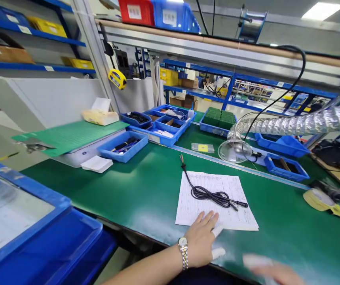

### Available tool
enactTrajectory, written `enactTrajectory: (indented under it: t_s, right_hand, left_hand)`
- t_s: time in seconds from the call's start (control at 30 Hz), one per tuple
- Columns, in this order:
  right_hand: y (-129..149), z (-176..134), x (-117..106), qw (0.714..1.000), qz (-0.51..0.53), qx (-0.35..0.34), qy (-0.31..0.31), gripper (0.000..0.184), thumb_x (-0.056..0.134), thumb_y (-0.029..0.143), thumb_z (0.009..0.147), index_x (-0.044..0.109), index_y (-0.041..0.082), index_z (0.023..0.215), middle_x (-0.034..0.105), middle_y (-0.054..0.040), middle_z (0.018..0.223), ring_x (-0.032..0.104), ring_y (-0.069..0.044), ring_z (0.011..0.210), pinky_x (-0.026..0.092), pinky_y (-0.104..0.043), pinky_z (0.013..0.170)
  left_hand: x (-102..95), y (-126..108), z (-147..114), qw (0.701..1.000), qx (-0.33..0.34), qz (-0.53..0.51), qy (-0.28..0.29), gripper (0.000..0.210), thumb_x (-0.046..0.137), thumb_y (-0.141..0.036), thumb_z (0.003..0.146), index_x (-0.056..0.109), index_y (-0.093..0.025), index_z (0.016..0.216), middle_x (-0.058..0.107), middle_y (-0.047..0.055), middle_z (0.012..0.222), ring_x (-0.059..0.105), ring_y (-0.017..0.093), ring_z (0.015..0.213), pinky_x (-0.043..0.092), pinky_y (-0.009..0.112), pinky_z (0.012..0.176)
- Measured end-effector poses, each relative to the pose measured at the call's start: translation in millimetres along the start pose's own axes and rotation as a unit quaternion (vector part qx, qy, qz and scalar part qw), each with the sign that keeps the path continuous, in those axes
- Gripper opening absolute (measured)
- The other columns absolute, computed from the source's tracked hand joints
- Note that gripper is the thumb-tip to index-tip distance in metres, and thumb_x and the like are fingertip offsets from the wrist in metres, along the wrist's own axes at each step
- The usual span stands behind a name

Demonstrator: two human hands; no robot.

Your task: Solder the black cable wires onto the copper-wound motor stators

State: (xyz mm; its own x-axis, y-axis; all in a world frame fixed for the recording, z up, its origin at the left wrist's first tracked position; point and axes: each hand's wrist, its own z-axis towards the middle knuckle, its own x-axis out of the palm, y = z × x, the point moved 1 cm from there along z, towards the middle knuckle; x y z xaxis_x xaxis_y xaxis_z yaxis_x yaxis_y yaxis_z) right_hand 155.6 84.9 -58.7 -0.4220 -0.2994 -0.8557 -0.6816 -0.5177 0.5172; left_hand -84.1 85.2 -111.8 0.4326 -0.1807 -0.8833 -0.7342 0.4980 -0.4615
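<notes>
My left hand (201, 241) lies flat with fingers spread, its fingertips on the lower edge of the printed sheets (232, 219). White covers sit on its thumb and one finger, and a watch (183, 251) is on the wrist. A black cable (207, 193), coiled in the middle, rests on the sheets above that hand. Thin coloured wires (182, 159) stick out at its upper end, and a black connector (242, 204) lies at the right. My right hand (272, 269), smeared by motion, is at the bottom edge, apart from the sheets; its fingers cannot be made out.
Blue trays (122, 146) with tools and parts line the green bench (146, 190). A clear funnel-shaped hood (234, 151) on a foil duct (300, 122) hangs at the right. Yellow tape (321, 200) lies near the right edge. Blue bins (36, 237) stand at lower left.
</notes>
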Motion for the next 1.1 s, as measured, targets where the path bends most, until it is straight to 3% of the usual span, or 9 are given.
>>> enactTrajectory:
  t_s: [0.2, 0.37, 0.5, 0.57, 0.63, 0.73, 0.87, 0.97, 1.1]
  right_hand:
    - [30.9, 146.0, 26.2, 0.988, -0.148, 0.006, 0.049, 0.06, 0.05, 0.023, 0.073, 0.037, 0.017, 0.131, 0.055, -0.0145, 0.116, 0.051, -0.027, 0.108, 0.038, -0.042, 0.092]
    - [64.1, 194.6, 21.1, 0.974, -0.203, 0.031, 0.091, 0.04, 0.048, 0.01, 0.064, 0.057, 0.014, 0.103, 0.063, -0.0099, 0.089, 0.059, -0.022, 0.082, 0.043, -0.034, 0.076]
    - [106.1, 223.7, 3.5, 0.995, 0.018, 0.102, -0.001, 0.024, 0.05, 0.023, 0.073, 0.052, 0.014, 0.095, 0.06, -0.0037, 0.076, 0.055, -0.013, 0.065, 0.043, -0.024, 0.058]
    - [126.4, 241.6, 7.4, 0.969, 0.196, 0.143, -0.053, 0.03, 0.051, 0.034, 0.076, 0.05, 0.014, 0.098, 0.06, -0.0055, 0.083, 0.056, -0.013, 0.065, 0.044, -0.024, 0.056]
    - [135.5, 255.8, 16.0, 0.942, 0.298, 0.15, -0.018, 0.04, 0.051, 0.042, 0.077, 0.049, 0.014, 0.106, 0.06, -0.009, 0.092, 0.058, -0.015, 0.071, 0.047, -0.026, 0.057]
    - [109.5, 256.4, 15.7, 0.967, 0.225, 0.12, 0.017, 0.048, 0.057, 0.042, 0.074, 0.05, 0.017, 0.114, 0.058, -0.0109, 0.108, 0.058, -0.018, 0.09, 0.049, -0.031, 0.074]
    - [13.9, 206.1, -12.9, 0.971, 0.08, 0.207, -0.093, 0.049, 0.06, 0.033, 0.069, 0.052, 0.013, 0.113, 0.048, -0.0155, 0.124, 0.043, -0.027, 0.117, 0.031, -0.043, 0.1]
    - [-49.6, 157.3, -23.5, 0.944, 0.065, 0.295, -0.132, 0.058, 0.06, 0.026, 0.064, 0.047, 0.006, 0.116, 0.048, -0.0227, 0.121, 0.049, -0.032, 0.111, 0.036, -0.049, 0.093]
    - [-85.5, 131.3, -16.6, 0.933, 0.116, 0.314, -0.129, 0.054, 0.053, 0.024, 0.069, 0.042, 0.01, 0.12, 0.058, -0.0151, 0.109, 0.063, -0.02, 0.084, 0.05, -0.034, 0.072]
  left_hand:
    - [3.3, 6.2, -4.5, 0.998, 0.048, 0.006, -0.038, 0.067, 0.031, -0.058, 0.082, 0.035, -0.012, 0.131, 0.038, 0.015, 0.135, 0.03, 0.029, 0.124, 0.024, 0.047, 0.099]
    - [22.7, 17.4, 6.2, 0.992, 0.099, 0.045, -0.056, 0.053, 0.039, -0.049, 0.082, 0.051, -0.01, 0.117, 0.043, 0.019, 0.129, 0.039, 0.031, 0.116, 0.037, 0.041, 0.081]
    - [46.8, 19.7, 15.4, 0.985, 0.117, 0.058, -0.109, 0.033, 0.042, -0.031, 0.085, 0.055, -0.016, 0.112, 0.053, 0.016, 0.12, 0.05, 0.027, 0.103, 0.039, 0.034, 0.069]
    - [53.3, 19.7, 16.4, 0.987, 0.102, 0.057, -0.114, 0.03, 0.042, -0.027, 0.086, 0.056, -0.018, 0.111, 0.055, 0.014, 0.119, 0.052, 0.026, 0.101, 0.04, 0.033, 0.07]
    - [51.1, 20.3, 13.6, 0.988, 0.1, 0.054, -0.1, 0.032, 0.038, -0.024, 0.088, 0.052, -0.019, 0.116, 0.051, 0.013, 0.123, 0.052, 0.026, 0.103, 0.042, 0.034, 0.072]
    - [34.9, 23.1, 5.9, 0.991, 0.126, 0.03, -0.036, 0.041, 0.035, -0.033, 0.089, 0.042, -0.017, 0.126, 0.041, 0.017, 0.132, 0.047, 0.03, 0.112, 0.043, 0.038, 0.077]
    - [21.4, 26.8, 2.4, 0.993, 0.114, -0.024, 0.029, 0.067, 0.044, -0.053, 0.08, 0.031, -0.015, 0.134, 0.03, 0.02, 0.138, 0.038, 0.036, 0.119, 0.04, 0.046, 0.088]
    - [29.5, 21.6, 9.9, 0.994, 0.085, -0.039, 0.064, 0.07, 0.049, -0.051, 0.078, 0.028, -0.02, 0.136, 0.025, 0.018, 0.14, 0.035, 0.039, 0.121, 0.039, 0.051, 0.09]
    - [36.1, 3.3, 29.0, 0.992, 0.032, -0.032, 0.115, 0.055, 0.046, -0.036, 0.083, 0.031, -0.025, 0.135, 0.024, 0.016, 0.141, 0.032, 0.04, 0.123, 0.039, 0.055, 0.089]
